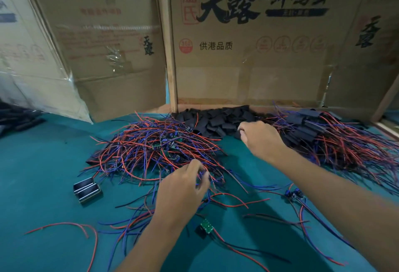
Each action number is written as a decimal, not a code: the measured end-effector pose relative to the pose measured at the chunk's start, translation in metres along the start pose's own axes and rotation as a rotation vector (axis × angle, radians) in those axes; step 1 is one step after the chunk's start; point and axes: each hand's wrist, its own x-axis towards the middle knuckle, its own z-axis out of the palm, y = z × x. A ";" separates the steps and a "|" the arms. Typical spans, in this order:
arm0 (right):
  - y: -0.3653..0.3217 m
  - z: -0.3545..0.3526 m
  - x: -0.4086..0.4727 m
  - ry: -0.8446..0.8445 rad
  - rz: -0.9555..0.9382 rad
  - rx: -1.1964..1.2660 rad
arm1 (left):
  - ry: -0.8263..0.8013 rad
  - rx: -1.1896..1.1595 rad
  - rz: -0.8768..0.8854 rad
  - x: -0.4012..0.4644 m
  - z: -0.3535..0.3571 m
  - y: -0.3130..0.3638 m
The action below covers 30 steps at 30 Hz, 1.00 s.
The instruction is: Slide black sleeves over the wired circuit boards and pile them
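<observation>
Closest to me, one loose circuit board (206,226) is lying on the green table (43,163) between my forearms, its red and dark wires trailing toward the near right, and a second stray board (292,194) is sitting just past my right forearm. Further in, my left hand (183,191) is reaching into the near edge of the tangle of unsleeved wired boards (159,148), its fingers (201,176) curling around a few red and blue wires, probably to draw one board free of the heap. Left of it, a small black-and-silver metal piece (87,189) is resting apart from everything.

Beyond that, my right hand (261,137) is hovering at the near edge of the heap of black sleeves (218,120), fingers bent downward; whether they are already pinching a sleeve I cannot tell, since they are hiding their own tips. I judge each hand is fetching one half of the next pairing.

On the far right, the finished pile (323,133) of sleeved boards is lying with wires fanning outward, kept clear of the raw tangle so the two are not mixing. Cardboard boxes (248,66) are walling off the far side.
</observation>
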 end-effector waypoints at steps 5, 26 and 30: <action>-0.055 -0.027 -0.098 0.128 -0.029 0.680 | -0.077 -0.220 0.075 -0.004 0.006 0.019; -0.029 -0.004 -0.140 -0.294 0.308 1.575 | -0.296 0.078 0.071 0.042 -0.034 -0.058; -0.010 -0.006 -0.136 -0.099 0.191 1.012 | -0.215 0.551 -0.049 0.069 -0.039 -0.094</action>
